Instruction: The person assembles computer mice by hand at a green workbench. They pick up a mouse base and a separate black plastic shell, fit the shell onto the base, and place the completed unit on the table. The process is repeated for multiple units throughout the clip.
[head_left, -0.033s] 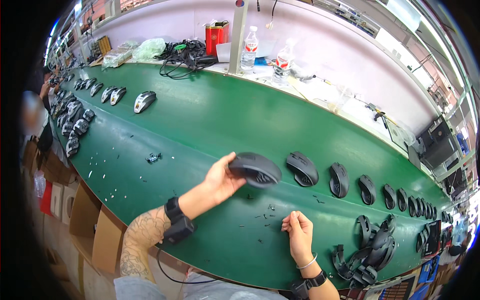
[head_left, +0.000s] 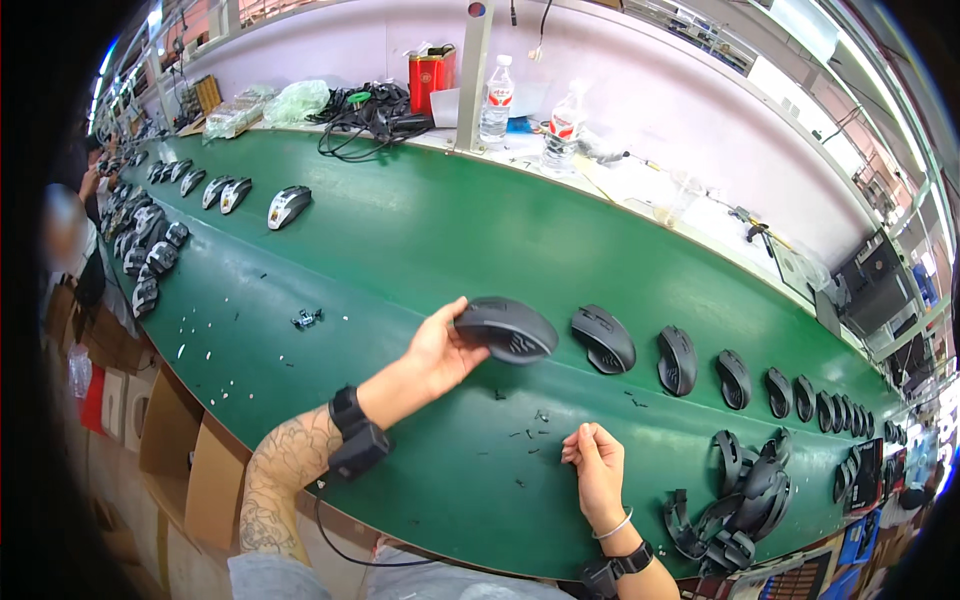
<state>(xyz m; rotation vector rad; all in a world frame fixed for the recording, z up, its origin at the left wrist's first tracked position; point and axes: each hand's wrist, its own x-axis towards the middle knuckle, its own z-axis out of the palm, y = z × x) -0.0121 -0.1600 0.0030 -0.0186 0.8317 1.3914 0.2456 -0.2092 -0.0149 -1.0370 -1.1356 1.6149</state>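
Note:
My left hand (head_left: 440,352) grips a black computer mouse (head_left: 508,330) by its left end and holds it over the middle of the green table (head_left: 400,220). Just right of it a second black mouse (head_left: 603,340) lies on the table, heading a row of similar mice that runs off to the right. My right hand (head_left: 600,465) is above the near part of the table, its fingers curled and thumb pressed against them; anything inside them is hidden. Small black pieces (head_left: 537,418) lie scattered between the two hands.
A heap of curved black plastic parts (head_left: 750,495) lies right of my right hand. Silver-and-black mice (head_left: 290,206) line the far left, beside a pile (head_left: 150,235) near a co-worker. Bottles (head_left: 497,98), a red tin (head_left: 431,80) and cables (head_left: 370,118) stand along the back.
The held mouse has shifted slightly up and left with my left hand. My right hand has barely moved.

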